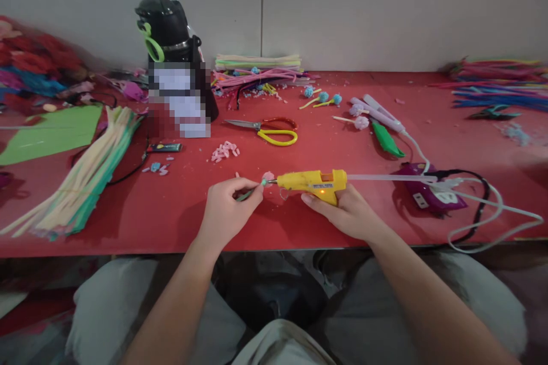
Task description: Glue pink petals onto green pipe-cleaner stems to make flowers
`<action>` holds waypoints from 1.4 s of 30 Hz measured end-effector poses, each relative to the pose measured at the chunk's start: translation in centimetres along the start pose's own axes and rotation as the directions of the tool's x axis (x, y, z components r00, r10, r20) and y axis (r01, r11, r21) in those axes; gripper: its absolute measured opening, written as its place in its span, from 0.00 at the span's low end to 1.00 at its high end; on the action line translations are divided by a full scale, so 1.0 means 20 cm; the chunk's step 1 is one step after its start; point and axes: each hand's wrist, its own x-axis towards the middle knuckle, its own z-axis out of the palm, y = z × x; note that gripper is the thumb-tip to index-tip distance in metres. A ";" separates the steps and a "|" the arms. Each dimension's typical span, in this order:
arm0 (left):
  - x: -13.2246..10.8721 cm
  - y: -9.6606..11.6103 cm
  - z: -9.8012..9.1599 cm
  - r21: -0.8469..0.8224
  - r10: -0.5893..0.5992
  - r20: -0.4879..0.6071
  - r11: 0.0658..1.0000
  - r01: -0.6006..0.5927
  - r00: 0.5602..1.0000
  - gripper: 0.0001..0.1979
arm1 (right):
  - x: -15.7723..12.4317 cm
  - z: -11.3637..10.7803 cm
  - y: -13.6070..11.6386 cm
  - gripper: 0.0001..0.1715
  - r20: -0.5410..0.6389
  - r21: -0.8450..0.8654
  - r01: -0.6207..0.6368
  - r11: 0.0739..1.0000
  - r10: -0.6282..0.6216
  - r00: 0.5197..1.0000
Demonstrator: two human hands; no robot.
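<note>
The left hand point(225, 205) pinches a thin fuzzy green stem point(248, 193). Its tip meets the nozzle of a glossy yellow glue gun point(312, 181), whose grip the right hand point(346, 214) is wrapped around, low at table centre. On the red table point(299, 228), scissors point(268, 128) lie at twelve o'clock, a pipe-cleaner bundle point(85, 177) at nine and a purple power strip point(430, 194) at three. A grey wall point(385, 11) stands behind. The near edge by the hands is bare.

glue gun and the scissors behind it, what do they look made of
Glue gun: looks like hard moulded plastic, since the yellow body is glossy with an even sheen. The nozzle tip may be metal, but it is too small to be sure.
Scissors: the blades look like bare steel, grey and reflective. The handle loops look like smooth plastic, one yellow and one red.
</note>
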 end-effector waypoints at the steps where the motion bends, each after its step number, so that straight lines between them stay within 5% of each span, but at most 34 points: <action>1: 0.00 0.00 0.00 -0.003 0.001 0.001 1.000 -0.001 1.000 0.09 | 0.00 0.00 0.00 0.16 -0.001 0.002 0.005 1.000 -0.005 1.000; 19: 0.01 -0.01 -0.01 -0.008 0.010 -0.005 1.000 -0.010 1.000 0.09 | 0.00 0.01 0.01 0.17 -0.015 0.040 0.018 0.999 -0.017 1.000; 25: 0.02 0.00 -0.06 -0.015 0.020 -0.012 1.000 -0.020 1.000 0.11 | 0.01 -0.06 0.06 0.18 -0.176 -0.093 -0.068 0.993 0.051 0.983; 30: 0.09 -0.09 -0.23 0.169 -0.011 -0.032 0.986 0.017 0.999 0.11 | 0.06 -0.16 0.20 0.20 -0.389 -0.235 -0.256 0.938 0.151 0.909; 33: 0.16 -0.17 -0.31 0.406 -0.009 -0.185 0.910 0.085 0.983 0.10 | 0.10 -0.20 0.26 0.18 -0.398 -0.328 -0.225 0.917 0.082 0.914; 37: 0.26 -0.23 -0.30 0.501 -0.002 -0.236 0.857 0.124 0.972 0.10 | 0.12 -0.22 0.29 0.21 -0.310 -0.434 -0.205 0.877 0.069 0.948; 42: 0.33 -0.22 -0.22 0.493 0.034 -0.231 0.866 0.087 0.972 0.08 | 0.09 -0.23 0.28 0.25 -0.292 -0.374 -0.226 0.899 0.117 0.949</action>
